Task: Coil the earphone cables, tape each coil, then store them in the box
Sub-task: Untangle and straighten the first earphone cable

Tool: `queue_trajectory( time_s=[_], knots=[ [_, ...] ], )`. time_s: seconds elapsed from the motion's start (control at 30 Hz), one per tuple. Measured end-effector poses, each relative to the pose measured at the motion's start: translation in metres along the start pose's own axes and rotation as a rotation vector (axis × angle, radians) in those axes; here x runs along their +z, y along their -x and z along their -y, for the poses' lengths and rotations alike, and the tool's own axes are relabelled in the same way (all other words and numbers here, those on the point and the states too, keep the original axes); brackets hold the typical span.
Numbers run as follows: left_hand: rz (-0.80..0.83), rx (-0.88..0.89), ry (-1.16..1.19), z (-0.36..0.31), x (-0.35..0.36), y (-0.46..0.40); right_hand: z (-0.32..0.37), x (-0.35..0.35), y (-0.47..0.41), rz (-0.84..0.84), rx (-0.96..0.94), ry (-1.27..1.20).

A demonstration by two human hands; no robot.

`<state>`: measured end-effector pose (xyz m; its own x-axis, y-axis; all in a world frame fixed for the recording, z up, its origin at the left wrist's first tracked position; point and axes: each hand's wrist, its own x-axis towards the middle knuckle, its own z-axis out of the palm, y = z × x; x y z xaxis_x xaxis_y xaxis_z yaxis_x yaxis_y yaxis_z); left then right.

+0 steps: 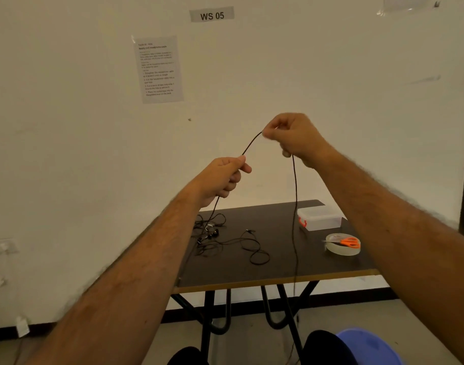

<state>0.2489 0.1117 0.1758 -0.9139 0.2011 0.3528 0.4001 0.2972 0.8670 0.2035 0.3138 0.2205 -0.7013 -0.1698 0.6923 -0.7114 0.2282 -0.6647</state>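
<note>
A black earphone cable [295, 206] is raised high above the dark table [278, 267]. My left hand [223, 177] pinches it between thumb and fingers, and one end runs down to a tangle of earphone cables [212, 238] on the table's left. My right hand [294, 138] grips the cable higher up; from it a long strand hangs straight down past the table's front edge. A short arc of cable spans the two hands. The clear plastic box [320, 219] with a lid and red latch stands at the back right. A tape roll [342, 248] lies in front of it.
Orange-handled scissors [348, 242] lie across the tape roll. Another loose black cable [254, 248] loops over the middle of the table. A blue stool [368, 346] stands at the lower right, by my knees. A white wall with paper notices rises behind the table.
</note>
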Motion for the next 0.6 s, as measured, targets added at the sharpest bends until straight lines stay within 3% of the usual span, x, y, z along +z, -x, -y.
queue_trajectory(
  time_s=[0.07, 0.1, 0.2, 0.27, 0.33, 0.4, 0.6],
  knots=[
    [0.003, -0.021, 0.073, 0.01, -0.003, 0.005, -0.005, -0.005, -0.002, -0.176, 0.05, -0.127],
    [0.005, -0.028, 0.105, 0.014, -0.003, 0.006, -0.007, -0.008, 0.0, -0.17, 0.1, -0.191],
    [0.003, -0.044, 0.142, 0.02, -0.001, 0.008, -0.009, -0.012, 0.01, 0.22, 0.264, -0.265],
    [0.012, -0.039, 0.137, 0.017, 0.004, 0.007, -0.009, -0.008, 0.019, 0.534, 0.289, -0.144],
    [0.032, -0.022, 0.113, 0.011, 0.01, 0.006, -0.008, -0.001, 0.023, 0.685, 0.24, -0.038],
    [0.052, -0.008, 0.079, 0.006, 0.014, 0.006, -0.007, 0.007, 0.022, 0.646, 0.147, -0.008],
    [0.052, -0.05, 0.117, 0.017, 0.012, 0.008, -0.007, 0.005, 0.015, 0.186, -0.036, 0.02]
  ],
)
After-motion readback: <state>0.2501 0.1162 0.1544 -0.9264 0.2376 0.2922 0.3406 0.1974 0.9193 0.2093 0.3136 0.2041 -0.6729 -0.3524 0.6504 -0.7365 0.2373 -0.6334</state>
